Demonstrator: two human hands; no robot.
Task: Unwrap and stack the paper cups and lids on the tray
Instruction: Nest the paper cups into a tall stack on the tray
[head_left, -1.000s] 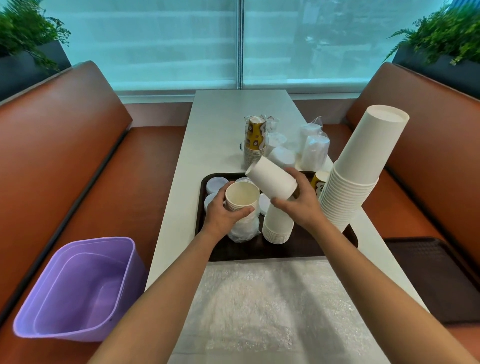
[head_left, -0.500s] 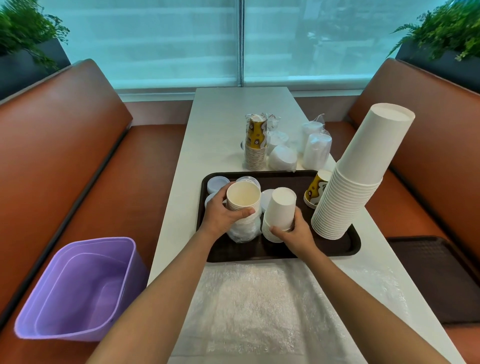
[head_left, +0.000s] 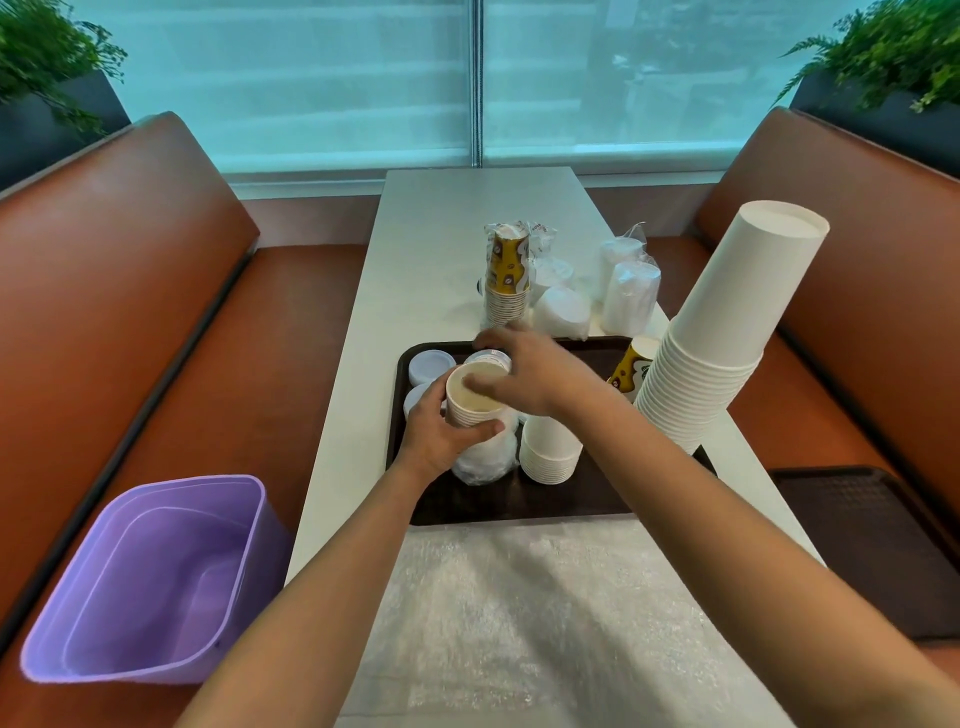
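Observation:
A dark tray (head_left: 519, 512) lies on the white table. My left hand (head_left: 436, 436) grips an upright stack of white paper cups (head_left: 467, 410) whose lower part still sits in clear plastic wrap (head_left: 485, 462). My right hand (head_left: 535, 374) reaches over the mouth of that stack; its fingers are blurred, so the grip is unclear. Beside it stands a short upside-down stack of white cups (head_left: 550, 447). A tall leaning stack of white cups (head_left: 727, 332), a patterned yellow cup (head_left: 631, 366) and white lids (head_left: 427, 364) are also on the tray.
Behind the tray stand wrapped patterned cups (head_left: 508, 280) and wrapped packs of lids (head_left: 628, 296). A bubble-wrap sheet (head_left: 545, 623) covers the near table. A purple bin (head_left: 145, 582) sits on the left bench, a second dark tray (head_left: 872, 545) on the right bench.
My right hand set a white cup upside down on the short stack, let go, and moved left over the stack in my left hand. The left hand stayed put.

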